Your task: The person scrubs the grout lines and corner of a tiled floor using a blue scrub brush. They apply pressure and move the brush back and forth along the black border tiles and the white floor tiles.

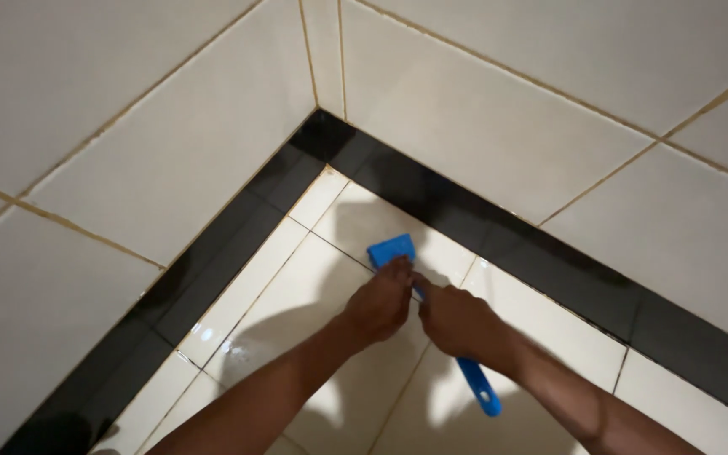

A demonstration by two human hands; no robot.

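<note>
Both forearms reach down over the cream floor tiles [313, 278] toward the corner edged by a black skirting band [482, 223]. Right hand [457, 320] is closed round the blue scrub brush [392, 249] handle; left hand [378, 302] presses curled fingers on its head, against the floor.

- My left hand [378, 299] covers the near part of the blue brush head [391, 249].
- My right hand [457, 320] hides the middle of the blue handle [478, 386].
- Bristles can't be seen.
- Both forearms run off the bottom edge.
</note>
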